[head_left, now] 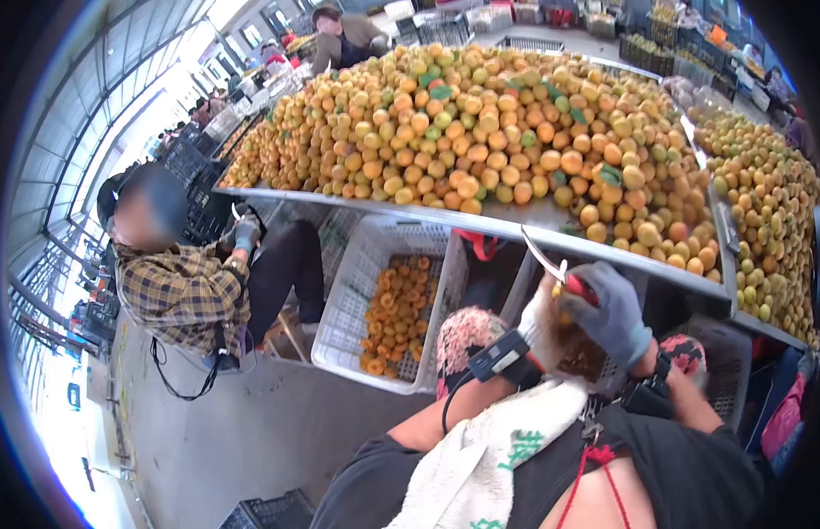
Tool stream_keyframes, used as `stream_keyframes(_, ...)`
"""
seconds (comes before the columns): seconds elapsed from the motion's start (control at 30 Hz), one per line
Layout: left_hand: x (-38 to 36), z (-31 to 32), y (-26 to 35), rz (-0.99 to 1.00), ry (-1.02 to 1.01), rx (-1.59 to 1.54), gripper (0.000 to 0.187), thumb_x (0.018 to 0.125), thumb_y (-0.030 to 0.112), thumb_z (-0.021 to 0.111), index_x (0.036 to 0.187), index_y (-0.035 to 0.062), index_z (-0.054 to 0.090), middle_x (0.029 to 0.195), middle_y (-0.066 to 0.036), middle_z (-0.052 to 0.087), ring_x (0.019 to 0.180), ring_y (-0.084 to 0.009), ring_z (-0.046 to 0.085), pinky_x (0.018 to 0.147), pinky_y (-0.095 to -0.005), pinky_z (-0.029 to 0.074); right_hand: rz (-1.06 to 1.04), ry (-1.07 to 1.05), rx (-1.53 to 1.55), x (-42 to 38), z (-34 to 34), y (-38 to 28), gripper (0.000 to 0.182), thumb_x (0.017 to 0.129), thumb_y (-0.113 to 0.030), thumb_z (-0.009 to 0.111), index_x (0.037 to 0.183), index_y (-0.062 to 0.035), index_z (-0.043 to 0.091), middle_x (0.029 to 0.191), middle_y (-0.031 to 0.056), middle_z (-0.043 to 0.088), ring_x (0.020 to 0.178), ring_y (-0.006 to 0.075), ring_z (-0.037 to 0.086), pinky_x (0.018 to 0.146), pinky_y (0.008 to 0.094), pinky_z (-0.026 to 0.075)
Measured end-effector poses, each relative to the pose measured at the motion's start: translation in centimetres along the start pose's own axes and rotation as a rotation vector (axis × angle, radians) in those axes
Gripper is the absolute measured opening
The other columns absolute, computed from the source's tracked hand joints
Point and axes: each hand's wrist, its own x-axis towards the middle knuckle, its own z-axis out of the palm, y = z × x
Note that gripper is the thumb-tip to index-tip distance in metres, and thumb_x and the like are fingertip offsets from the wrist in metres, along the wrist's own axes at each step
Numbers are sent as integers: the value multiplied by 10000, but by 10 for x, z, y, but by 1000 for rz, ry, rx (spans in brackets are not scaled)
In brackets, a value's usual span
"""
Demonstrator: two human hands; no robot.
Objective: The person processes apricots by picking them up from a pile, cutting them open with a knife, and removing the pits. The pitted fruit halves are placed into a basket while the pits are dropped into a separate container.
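My right hand [611,310], in a grey glove, is closed round the red handle of a curved knife [544,256]. The bare blade points up and left, towards the metal table edge. Close beside it is my left hand [537,328] in a whitish glove, blurred by motion. Its fingers curl inward at the knife, and what they hold is hidden. Both hands are over my lap, above a container [582,360] with small brown pieces in it. Beyond the hands, a heap of apricots [463,132] with a few green leaves covers the table.
A white plastic crate [339,339] of opened apricots stands left of my knees. A co-worker in a checked shirt [185,295] sits at the left with a gloved hand raised. The metal table edge [410,214] runs across in front. More apricots [767,212] lie at right.
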Motion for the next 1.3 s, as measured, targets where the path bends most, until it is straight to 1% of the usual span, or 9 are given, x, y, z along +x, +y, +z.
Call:
stream_keyframes(0.1, -11, 12, 14, -153, -126, 99, 386, 991, 417, 535, 1264, 146, 572, 1051, -38, 652, 984, -199, 654, 885, -332, 540, 253, 121, 233, -8, -6, -3, 216, 875, -180, 714, 970, -11, 619, 738, 100, 576, 689, 131, 502, 647, 302, 463)
stream_keyframes(0.3, -18, 40, -9, 400, -137, 752, 430, 999, 393, 552, 1293, 80, 533, 1019, -19, 563, 860, -116, 500, 812, -271, 439, 459, 29, 629, -20, -13, 29, 214, 949, -129, 601, 1100, 16, 645, 919, -15, 637, 848, 61, 548, 752, 238, 480)
stream_keyframes(0.37, -30, 43, 8, 208, 32, 1140, 372, 1012, 373, 522, 1191, 54, 587, 977, -4, 585, 884, -98, 497, 793, -274, 436, 430, 102, 567, -27, -9, 35, 164, 952, -130, 608, 1047, -2, 643, 890, -22, 628, 833, 53, 544, 742, 238, 480)
stream_keyframes(0.57, -28, 27, -9, 325, -142, 669, 379, 1014, 403, 507, 1073, 42, 608, 977, -22, 615, 878, -124, 554, 809, -271, 450, 336, 78, 672, -30, -13, 5, 126, 971, -160, 613, 964, -36, 590, 855, -45, 564, 806, 39, 492, 721, 224, 447)
stream_keyframes(0.67, -33, 38, -7, -162, 8, 202, 451, 971, 550, 480, 1038, 127, 619, 891, -65, 652, 748, -216, 640, 657, -342, 540, 255, 77, 619, -28, -22, -20, 115, 982, -154, 595, 991, -40, 580, 858, -45, 544, 798, 35, 463, 712, 212, 426)
stream_keyframes(0.8, -34, 33, -8, -278, 5, 200, 427, 958, 587, 478, 977, 182, 615, 789, -8, 630, 614, -156, 610, 491, -286, 485, 171, 45, 467, -37, -26, -17, 142, 983, -158, 587, 1043, -30, 578, 798, -33, 548, 735, 37, 460, 653, 215, 424)
stream_keyframes(0.9, -25, 21, -10, -231, -48, 152, 408, 946, 525, 538, 1077, 152, 637, 959, -93, 694, 847, -265, 691, 791, -416, 582, 89, 2, 372, -37, -39, -28, 194, 976, -156, 596, 1112, -20, 575, 758, -7, 562, 698, 45, 475, 622, 236, 437)
stream_keyframes(1.0, 0, 5, -11, -223, 21, 288, 397, 976, 495, 504, 1079, 135, 635, 948, -73, 690, 806, -235, 677, 727, -385, 570, 126, -166, 262, -34, -48, -27, 288, 956, -180, 623, 1184, -17, 555, 788, 149, 613, 715, 193, 603, 694, 323, 495)
stream_keyframes(1.3, -4, 15, -25, -32, 147, 450, 453, 1002, 465, 455, 1102, 71, 655, 792, -24, 620, 672, -164, 554, 616, -310, 435, 86, -338, 144, -37, -58, -16, 287, 953, -198, 624, 1165, -25, 540, 896, 157, 632, 795, 227, 586, 787, 346, 489)
